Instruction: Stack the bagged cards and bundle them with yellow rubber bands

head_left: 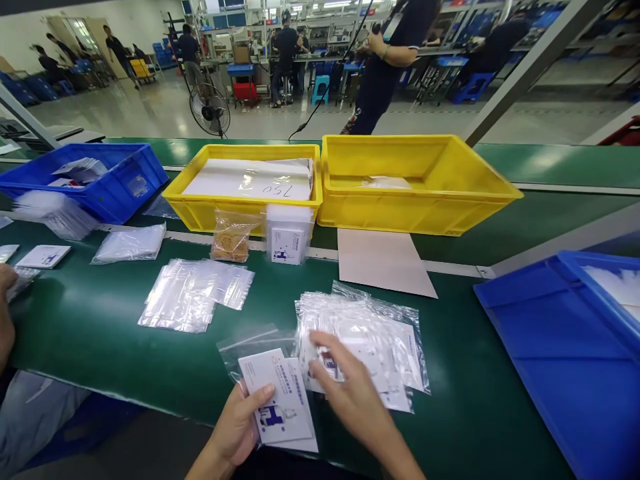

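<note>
My left hand (240, 420) is closed around white printed booklets (277, 400) with a blue picture, thumb on top. A clear plastic bag (255, 343) shows behind them, partly hidden by the booklets. My right hand (345, 387), fingers apart, is over the front of a pile of bagged booklets (360, 327). I cannot tell whether its fingertips touch the pile. Left of the pile lies a stack of clear flat bags (185, 300).
Yellow bins (240, 210) (420, 213) line the back, one holding paper marked 750. A bag of rubber bands (231, 243) and a bagged booklet stack (287, 243) stand before them. Blue bins (125, 187) (560, 347) flank the green bench. A co-worker's hand (6, 280) is far left.
</note>
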